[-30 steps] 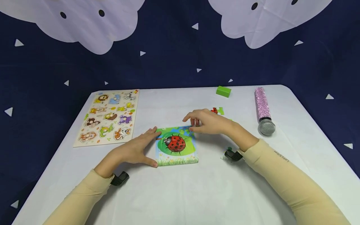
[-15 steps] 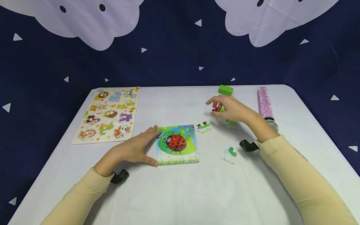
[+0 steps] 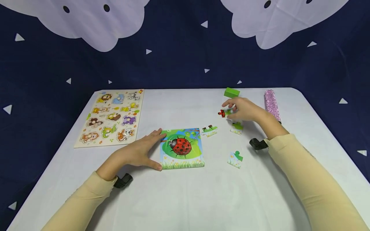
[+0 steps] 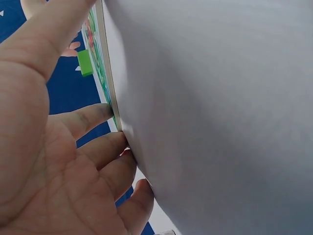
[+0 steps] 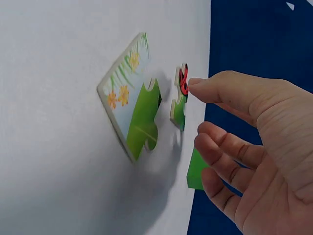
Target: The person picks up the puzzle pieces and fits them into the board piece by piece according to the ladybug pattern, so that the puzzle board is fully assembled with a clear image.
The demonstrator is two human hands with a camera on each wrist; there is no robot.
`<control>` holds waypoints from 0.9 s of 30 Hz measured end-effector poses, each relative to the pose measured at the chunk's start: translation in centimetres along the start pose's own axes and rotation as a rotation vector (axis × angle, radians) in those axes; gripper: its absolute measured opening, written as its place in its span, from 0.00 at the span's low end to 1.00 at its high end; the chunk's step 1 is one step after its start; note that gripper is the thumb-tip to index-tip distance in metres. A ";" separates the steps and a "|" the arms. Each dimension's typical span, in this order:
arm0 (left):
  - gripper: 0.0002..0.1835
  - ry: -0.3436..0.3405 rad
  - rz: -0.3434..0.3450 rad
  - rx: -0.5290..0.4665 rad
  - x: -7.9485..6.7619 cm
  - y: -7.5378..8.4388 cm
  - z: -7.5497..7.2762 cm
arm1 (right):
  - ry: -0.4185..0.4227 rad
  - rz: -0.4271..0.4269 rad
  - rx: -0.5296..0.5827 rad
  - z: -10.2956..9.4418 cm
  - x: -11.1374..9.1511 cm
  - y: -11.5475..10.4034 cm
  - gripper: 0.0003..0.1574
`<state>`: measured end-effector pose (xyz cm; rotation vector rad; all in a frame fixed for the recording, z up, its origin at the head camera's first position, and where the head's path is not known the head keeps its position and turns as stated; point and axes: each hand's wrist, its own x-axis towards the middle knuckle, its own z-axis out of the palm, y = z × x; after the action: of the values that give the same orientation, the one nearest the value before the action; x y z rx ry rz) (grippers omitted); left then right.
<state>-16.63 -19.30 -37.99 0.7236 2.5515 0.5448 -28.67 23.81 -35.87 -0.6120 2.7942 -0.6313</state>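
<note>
A square ladybug puzzle board [image 3: 182, 149] lies flat on the table. My left hand [image 3: 138, 152] rests along its left side, fingers spread, index at the top left corner and thumb at the bottom left; the left wrist view shows the fingertips [image 4: 110, 139] along the board's edge. Far right, my right hand [image 3: 245, 109] hovers over a small red and green puzzle piece [image 3: 222, 113], thumb and fingers apart with nothing between them. In the right wrist view the thumb tip is beside the piece's red part [image 5: 183, 81]. Closer lies a green piece with flowers [image 5: 120, 93].
Two more loose puzzle pieces lie right of the board, one with brown shapes [image 3: 209, 130], one with a green knob [image 3: 235, 159]. A green block [image 3: 232, 92] sits at the back edge. A pink glitter microphone [image 3: 271, 103] is partly hidden by the right arm. An animal peg puzzle [image 3: 111, 117] lies left.
My right hand has moved from the board's top right corner to the far right piece, uncovering the loose pieces. The left hand has stayed at the board.
</note>
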 end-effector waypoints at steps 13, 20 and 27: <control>0.69 -0.003 0.007 -0.007 0.1 -0.1 0.0 | -0.041 0.053 0.006 -0.1 0.3 1.4 0.33; 0.70 0.002 0.006 -0.001 0.0 -0.1 0.1 | -0.043 0.049 0.034 0.1 0.4 1.5 0.32; 0.69 0.004 0.009 -0.004 -0.2 0.0 0.2 | -0.050 0.045 0.033 0.1 0.5 1.4 0.29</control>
<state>-16.44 -19.38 -38.09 0.7342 2.5518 0.5545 -29.55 24.75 -36.64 -0.5497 2.7372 -0.6428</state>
